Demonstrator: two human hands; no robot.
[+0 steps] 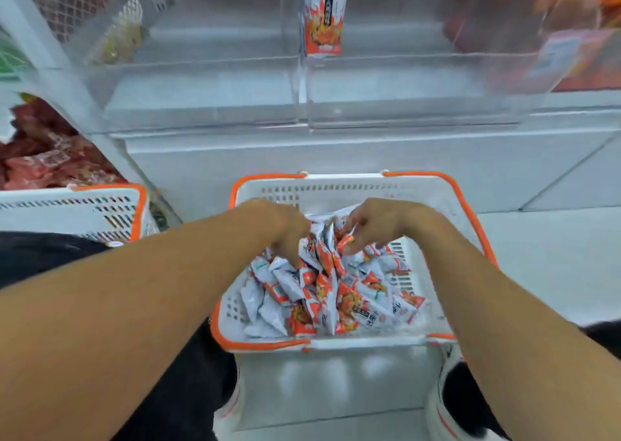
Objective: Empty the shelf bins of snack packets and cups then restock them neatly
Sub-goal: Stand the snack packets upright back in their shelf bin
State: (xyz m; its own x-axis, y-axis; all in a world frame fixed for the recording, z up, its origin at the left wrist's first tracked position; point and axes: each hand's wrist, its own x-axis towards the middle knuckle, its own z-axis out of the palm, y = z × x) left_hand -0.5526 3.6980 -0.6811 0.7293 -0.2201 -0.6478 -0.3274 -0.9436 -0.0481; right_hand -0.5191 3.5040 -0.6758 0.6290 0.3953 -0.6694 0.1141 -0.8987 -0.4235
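Both bare forearms reach forward and downward from the bottom corners of the view and come together near the middle. The left hand (282, 230) has its back turned up, the wrist bent down, and the fingers curled downward — the fingertips are hidden, but they close on a bunch of snack packets (319, 245). The right hand (373, 222) is just beside it, also palm down, with bent fingers (353, 239) that pinch the same bunch from the other side. The two hands are near but do not touch each other. Dark trouser legs and white shoes show below the arms.
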